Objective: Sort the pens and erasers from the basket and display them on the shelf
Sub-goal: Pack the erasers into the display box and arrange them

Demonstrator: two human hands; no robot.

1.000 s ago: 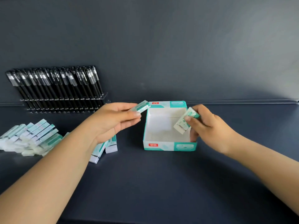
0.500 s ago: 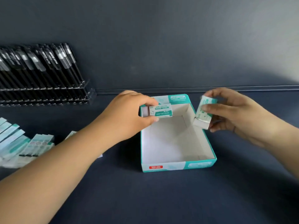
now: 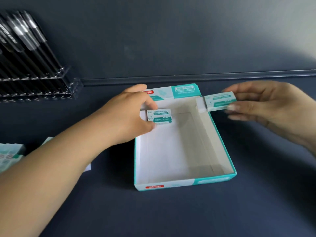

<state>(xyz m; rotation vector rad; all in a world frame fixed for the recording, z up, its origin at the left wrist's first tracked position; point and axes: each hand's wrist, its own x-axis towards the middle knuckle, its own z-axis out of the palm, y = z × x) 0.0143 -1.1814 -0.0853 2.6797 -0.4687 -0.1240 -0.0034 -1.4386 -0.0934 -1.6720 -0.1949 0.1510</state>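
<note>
A: Hand states?

B: Left hand pinches an eraser between thumb and fingers, held over the far-left corner of the box. Right hand pinches a 2nd eraser, thumb below, fingers behind, at the box's far-right corner over the right wall. Hands are apart, 1 on each side of the box.

A: Erasers, detail?

B: Both rectangular blocks, white rubber in a glossy paper sleeve printed teal and white. Left one reads "SOFT&CLEAN". On the right one the bare white end sticks out of the sleeve, pointing left. It is motion-blurred, print unreadable.

A: Box?

B: Shallow open cardboard tray, rectangular. Plain white matte inside, teal and white print outside with red labels on the near and far walls. Fold creases show on the floor. Nothing lies on its floor.

A: Rest of the stock?

B: More sleeved erasers at the left edge on the dark matte shelf surface, partly cut off. Can't count them. Black pens with clear caps lean in a row in a clear acrylic rack, upper left, against the dark back wall.
</note>
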